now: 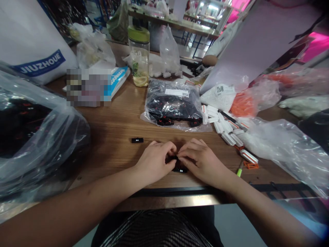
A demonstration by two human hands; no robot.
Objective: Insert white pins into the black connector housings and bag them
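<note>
Close together near the table's front edge, both my hands have their fingers pinched around a small black part, mostly hidden between them. My left hand grips it from the left, thumb and forefinger curled. From the other side my right hand presses its fingertips against it. Just below the fingers lies a black rectangular piece with small white marks. A similar black piece rests on the wood, up and left of my left hand.
A clear bag of black parts lies ahead. White blocks, orange pieces and a green-handled tool are at right. A large plastic bag stands left. Farther back stands a green-lidded bottle.
</note>
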